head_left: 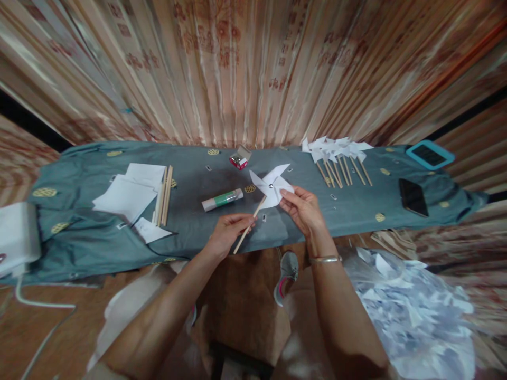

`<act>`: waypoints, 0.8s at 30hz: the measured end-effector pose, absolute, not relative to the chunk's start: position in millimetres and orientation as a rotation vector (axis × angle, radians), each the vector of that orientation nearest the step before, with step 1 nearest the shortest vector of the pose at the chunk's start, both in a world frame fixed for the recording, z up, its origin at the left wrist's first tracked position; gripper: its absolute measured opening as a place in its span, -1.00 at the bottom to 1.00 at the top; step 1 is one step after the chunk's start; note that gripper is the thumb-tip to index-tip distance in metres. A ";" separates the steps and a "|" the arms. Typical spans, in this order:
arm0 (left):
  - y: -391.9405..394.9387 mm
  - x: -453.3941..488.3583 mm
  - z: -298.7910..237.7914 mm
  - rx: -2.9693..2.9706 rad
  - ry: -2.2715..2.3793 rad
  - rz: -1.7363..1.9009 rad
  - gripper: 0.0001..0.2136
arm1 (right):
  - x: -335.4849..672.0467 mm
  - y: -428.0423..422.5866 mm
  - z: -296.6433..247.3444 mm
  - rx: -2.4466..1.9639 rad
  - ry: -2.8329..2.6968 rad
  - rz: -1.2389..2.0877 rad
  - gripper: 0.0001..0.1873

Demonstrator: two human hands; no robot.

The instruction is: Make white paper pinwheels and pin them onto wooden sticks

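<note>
**Pinwheel (266, 181) in both hands, just right of the tube (222, 200)**

Tube is our landmark; biggest stuff first. Curtain (222, 68) walls off the whole side beyond it. Cloth-covered table (194, 169) runs out to both sides under it, fabric rumpled to the left. Clear bag of white paper pieces (420, 311) sits well right of the tube and nearer us, below the tabletop, beside our right forearm. White box (18, 235) with a cable is far left of it.

Row of pinwheels (336, 150) lies right of and beyond the tube, sticks toward us. Overlapping paper sheets (127, 195) are well left of it; blue-framed panel (430, 154) is far right.

Our right hand (304, 208), right of the tube, has a narrow pinch on one blade. Our left hand (229, 231), just on our side of the tube, pinches the pinwheel's stick (249, 226), which slants down-left. Tube is the closest obstacle to that hand.

Loose sticks (164, 198) lie between sheets and tube. Dark phone (414, 197) is far right. Small red box (240, 158), flap up, is just beyond the tube. Smallest: silver pin (271, 186) at the pinwheel's centre, right of the tube.
</note>
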State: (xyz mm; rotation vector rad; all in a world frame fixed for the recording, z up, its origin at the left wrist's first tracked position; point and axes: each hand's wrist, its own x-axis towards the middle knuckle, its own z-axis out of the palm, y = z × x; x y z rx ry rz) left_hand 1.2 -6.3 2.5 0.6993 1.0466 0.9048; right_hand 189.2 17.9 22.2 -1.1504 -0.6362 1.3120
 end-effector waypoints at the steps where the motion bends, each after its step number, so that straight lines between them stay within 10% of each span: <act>1: -6.3 1.3 2.9 0.699 1.048 0.905 -0.66 | 189.1 17.9 22.2 -1.150 -0.644 1.311 -0.59; 24: -5.0 5.1 3.6 0.725 1.071 0.920 -0.62 | 179.3 18.6 23.8 -1.170 -0.648 1.353 -0.64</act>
